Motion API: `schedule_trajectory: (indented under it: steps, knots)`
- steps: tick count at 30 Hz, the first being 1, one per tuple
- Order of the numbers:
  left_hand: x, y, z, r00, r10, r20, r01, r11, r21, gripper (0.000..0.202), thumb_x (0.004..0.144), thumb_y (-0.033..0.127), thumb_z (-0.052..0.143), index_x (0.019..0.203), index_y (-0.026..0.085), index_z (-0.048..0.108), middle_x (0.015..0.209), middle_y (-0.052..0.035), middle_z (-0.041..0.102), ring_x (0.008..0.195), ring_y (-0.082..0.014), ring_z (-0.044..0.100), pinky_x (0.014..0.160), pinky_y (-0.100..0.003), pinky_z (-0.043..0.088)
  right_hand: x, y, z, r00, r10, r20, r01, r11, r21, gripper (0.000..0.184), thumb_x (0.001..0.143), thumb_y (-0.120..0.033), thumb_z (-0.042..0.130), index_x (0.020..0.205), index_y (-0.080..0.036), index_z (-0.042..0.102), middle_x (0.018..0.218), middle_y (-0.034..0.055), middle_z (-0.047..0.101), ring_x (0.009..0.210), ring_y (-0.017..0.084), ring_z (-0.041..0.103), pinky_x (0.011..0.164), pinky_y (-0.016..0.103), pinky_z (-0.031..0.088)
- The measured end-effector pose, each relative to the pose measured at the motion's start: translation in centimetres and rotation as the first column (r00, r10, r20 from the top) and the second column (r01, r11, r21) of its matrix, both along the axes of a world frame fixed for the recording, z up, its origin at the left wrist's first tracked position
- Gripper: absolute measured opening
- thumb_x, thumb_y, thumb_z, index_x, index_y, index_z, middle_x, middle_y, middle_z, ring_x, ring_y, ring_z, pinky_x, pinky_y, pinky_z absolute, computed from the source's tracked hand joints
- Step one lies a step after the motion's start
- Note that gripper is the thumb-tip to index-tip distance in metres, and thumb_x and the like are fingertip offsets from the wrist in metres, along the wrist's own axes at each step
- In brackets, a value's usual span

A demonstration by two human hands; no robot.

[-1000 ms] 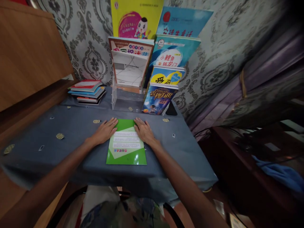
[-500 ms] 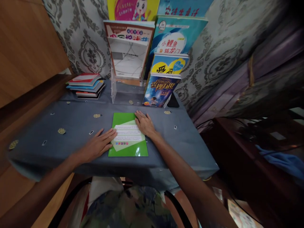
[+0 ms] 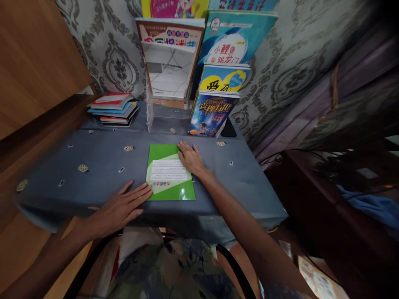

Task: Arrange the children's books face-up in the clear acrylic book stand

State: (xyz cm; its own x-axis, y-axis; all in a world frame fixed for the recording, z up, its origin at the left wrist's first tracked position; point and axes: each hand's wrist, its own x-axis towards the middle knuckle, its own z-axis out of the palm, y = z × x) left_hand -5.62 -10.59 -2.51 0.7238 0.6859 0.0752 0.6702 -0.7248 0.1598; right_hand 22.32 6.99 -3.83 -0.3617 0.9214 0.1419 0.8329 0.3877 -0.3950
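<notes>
Left grip (image 3: 121,207) has slid back to the near corner of the green booklet (image 3: 170,176) flat on the desk (image 3: 93,155); right grip (image 3: 190,158) presses its far corner, both spread. Thin, glossy, floppy-looking: probably best pinched at an edge.

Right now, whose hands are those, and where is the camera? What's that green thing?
Those are a person's two bare hands, no machine. The camera sits on the person's head and looks down, so you see the arms reaching out from below. The left hand lies flat on the blue tablecloth, fingertips at the near corner of a green booklet. The right hand rests flat on the booklet's far corner. Neither hand grips anything. Behind stand a clear rack with picture books and, to the left, a small stack of books.
</notes>
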Motion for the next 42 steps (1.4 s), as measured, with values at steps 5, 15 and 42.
schedule_trajectory:
  steps: [5, 15, 42]
  knots:
    - [1.4, 1.0, 0.1, 0.998, -0.064, -0.026, 0.065, 0.998, 0.009, 0.058, 0.108, 0.037, 0.032, 0.161, 0.03, 0.007, 0.162, -0.0026, 0.031, 0.151, -0.0166, 0.028, 0.127, -0.045, 0.008, -0.1, 0.0, 0.0, 1.0, -0.006, 0.009, 0.006, 1.0, 0.008, 0.047, 0.101, -0.022, 0.036, 0.146, -0.013, 0.048, 0.157, 0.0132, 0.043, 0.149, 0.022, 0.034, 0.123, 0.052, 0.019]
    - [9.9, 3.6, 0.6, 0.964, -0.267, -0.003, 0.267, 0.964, -0.017, 0.054, 0.107, 0.045, 0.031, 0.153, 0.019, 0.036, 0.157, -0.0032, 0.043, 0.148, -0.0177, 0.035, 0.129, -0.045, 0.006, -0.1, 0.0, -0.4, 1.0, -0.016, 0.012, 0.016, 0.999, 0.032, 0.046, 0.101, -0.022, 0.036, 0.145, -0.016, 0.049, 0.156, 0.0122, 0.044, 0.148, 0.02, 0.035, 0.123, 0.052, 0.019]
    - [5.0, 15.1, -3.4, 0.897, 0.438, -0.055, -0.432, 0.896, 0.1, 0.058, 0.101, 0.033, 0.031, 0.155, 0.012, 0.033, 0.163, -0.0155, 0.028, 0.153, -0.0265, 0.022, 0.12, -0.051, 0.027, -6.1, -5.8, 1.0, 0.964, 0.264, -0.005, -0.264, 0.963, 0.047, 0.07, 0.102, -0.048, 0.037, 0.156, -0.003, 0.027, 0.163, 0.0199, 0.024, 0.154, 0.026, 0.017, 0.124, 0.049, 0.022]
